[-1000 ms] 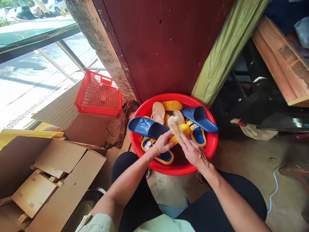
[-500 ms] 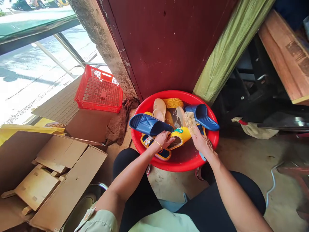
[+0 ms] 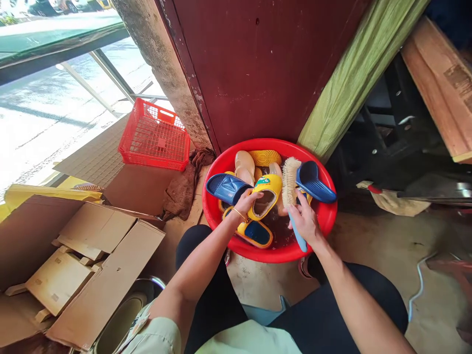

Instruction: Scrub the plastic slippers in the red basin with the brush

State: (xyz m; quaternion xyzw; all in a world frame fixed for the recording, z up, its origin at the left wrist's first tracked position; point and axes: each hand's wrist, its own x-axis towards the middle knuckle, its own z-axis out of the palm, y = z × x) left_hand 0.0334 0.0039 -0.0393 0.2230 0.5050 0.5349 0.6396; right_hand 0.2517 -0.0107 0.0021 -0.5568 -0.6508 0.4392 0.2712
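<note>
My left hand (image 3: 246,203) grips a yellow slipper (image 3: 271,184) with a green figure on its upper, holding it over the red basin (image 3: 334,216). In my right hand (image 3: 305,222) is a scrub brush (image 3: 289,178) with pale bristles and a light blue handle, upright just right of the slipper. A blue slipper (image 3: 226,188) lies beside my left hand, and another blue slipper (image 3: 316,183) rests against the basin's right side. Below my left hand sits a yellow-edged slipper with a dark blue insole (image 3: 257,233). A beige shoe (image 3: 244,167) and a yellow sole (image 3: 266,157) are at the back.
Left of the basin stand a red plastic crate (image 3: 155,142) and a brown cloth (image 3: 182,191). An open cardboard box (image 3: 92,290) is at the lower left. A dark red door (image 3: 265,73) rises behind the basin, with a green curtain (image 3: 342,88) beside it.
My left hand has lifted and tilted the yellow slipper, its opening now facing me. The brush has turned upright, its blue handle now showing. The left blue slipper has shifted slightly.
</note>
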